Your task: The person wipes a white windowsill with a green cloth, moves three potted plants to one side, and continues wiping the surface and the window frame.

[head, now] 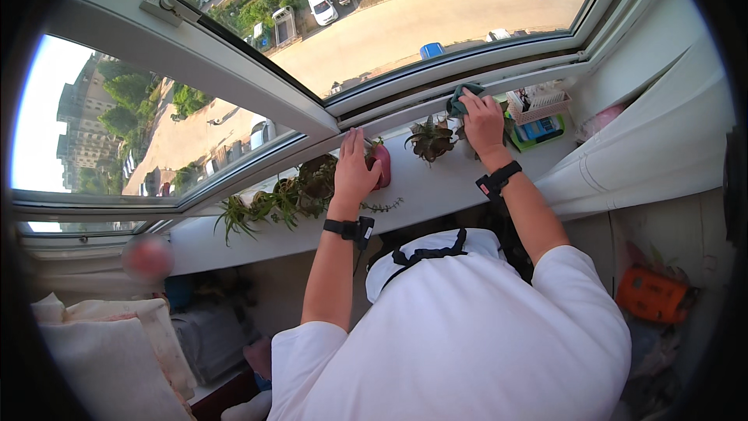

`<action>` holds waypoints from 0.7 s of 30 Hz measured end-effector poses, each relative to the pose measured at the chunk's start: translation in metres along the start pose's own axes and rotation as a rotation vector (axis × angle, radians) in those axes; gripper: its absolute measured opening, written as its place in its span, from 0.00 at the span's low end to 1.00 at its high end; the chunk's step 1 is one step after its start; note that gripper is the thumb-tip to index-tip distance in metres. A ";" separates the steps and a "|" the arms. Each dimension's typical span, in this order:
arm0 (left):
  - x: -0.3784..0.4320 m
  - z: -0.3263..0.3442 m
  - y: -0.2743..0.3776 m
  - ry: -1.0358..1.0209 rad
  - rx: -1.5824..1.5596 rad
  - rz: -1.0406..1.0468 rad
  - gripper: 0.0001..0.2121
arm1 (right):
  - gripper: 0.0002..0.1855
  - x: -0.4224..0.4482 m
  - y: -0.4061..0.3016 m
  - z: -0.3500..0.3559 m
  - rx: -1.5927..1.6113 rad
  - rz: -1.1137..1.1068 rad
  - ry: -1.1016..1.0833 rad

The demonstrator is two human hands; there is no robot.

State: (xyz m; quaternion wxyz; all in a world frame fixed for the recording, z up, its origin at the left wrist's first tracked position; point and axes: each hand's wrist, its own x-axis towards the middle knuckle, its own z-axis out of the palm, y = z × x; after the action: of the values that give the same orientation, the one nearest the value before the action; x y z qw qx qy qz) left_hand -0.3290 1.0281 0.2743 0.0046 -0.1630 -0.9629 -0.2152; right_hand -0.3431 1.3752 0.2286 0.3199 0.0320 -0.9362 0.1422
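Note:
My right hand [485, 124] presses a bunched dark green cloth [457, 103] against the lower rail of the white window frame [403, 119]. Flat against the same frame, further left, lie the fingertips of my left hand [352, 172], its thumb apart and nothing held. Just beside that thumb stands a red pot [383, 168] with a small plant. A dark rosette succulent [431, 140] sits on the sill between the two hands, nearer the right one. Left of my left hand, trailing green potted plants [286, 197] line the white windowsill [435, 182], partly hidden by the hand.
At the sill's right end a pink basket [540, 108] stands above a green container [533, 139]. A white curtain [637, 146] hangs to the right, with an orange object [651, 294] below it. Folded cloths [117, 356] lie at lower left. Cars are parked outside, far below.

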 end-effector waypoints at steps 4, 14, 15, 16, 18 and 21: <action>0.004 -0.004 0.005 0.044 0.015 0.035 0.38 | 0.21 0.012 0.062 -0.026 0.055 0.117 -0.014; -0.004 0.015 0.005 0.055 0.108 -0.023 0.37 | 0.25 0.001 0.051 -0.025 0.098 0.075 -0.090; -0.005 0.015 0.005 0.051 0.129 -0.033 0.36 | 0.26 0.003 0.046 -0.023 0.135 0.072 -0.084; -0.005 0.015 0.005 0.056 0.132 -0.043 0.34 | 0.25 0.005 0.046 -0.024 0.125 0.087 -0.094; -0.003 0.015 0.007 0.033 0.133 -0.071 0.33 | 0.24 0.006 0.052 -0.027 0.116 0.102 -0.106; 0.000 0.015 0.011 0.017 0.134 -0.110 0.31 | 0.22 0.006 0.077 -0.033 0.070 0.108 -0.061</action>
State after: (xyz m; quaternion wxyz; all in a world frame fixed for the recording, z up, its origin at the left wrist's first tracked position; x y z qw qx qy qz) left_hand -0.3247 1.0437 0.2654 0.0117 -0.1076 -0.9825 -0.1515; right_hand -0.3399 1.4581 0.2378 0.2817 -0.0030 -0.9403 0.1908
